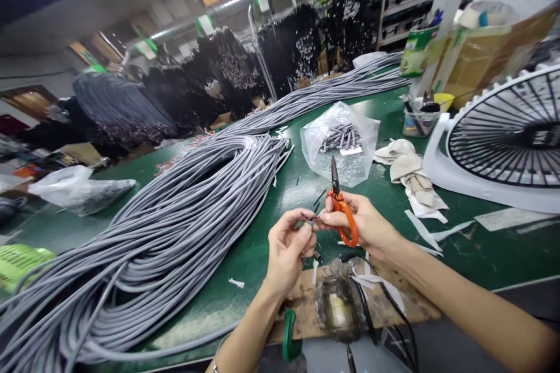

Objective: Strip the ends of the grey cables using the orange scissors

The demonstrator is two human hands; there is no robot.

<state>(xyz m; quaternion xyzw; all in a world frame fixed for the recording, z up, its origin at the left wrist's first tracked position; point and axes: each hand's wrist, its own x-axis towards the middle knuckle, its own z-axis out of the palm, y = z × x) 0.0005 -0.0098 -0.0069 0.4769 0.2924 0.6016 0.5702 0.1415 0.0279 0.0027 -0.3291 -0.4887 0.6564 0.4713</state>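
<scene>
Orange-handled snips sat clenched in the right hand, blades pointing up and away, just beside the thin wire end that the left hand pinched at lower centre.

Orange-handled snips beside cable end

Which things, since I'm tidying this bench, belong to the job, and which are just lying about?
Job:
right hand holding orange-handled scissors
left hand pinching a wire end
grey cable coils

Lying about:
white fan
crumpled cloth
pot of tools
</scene>
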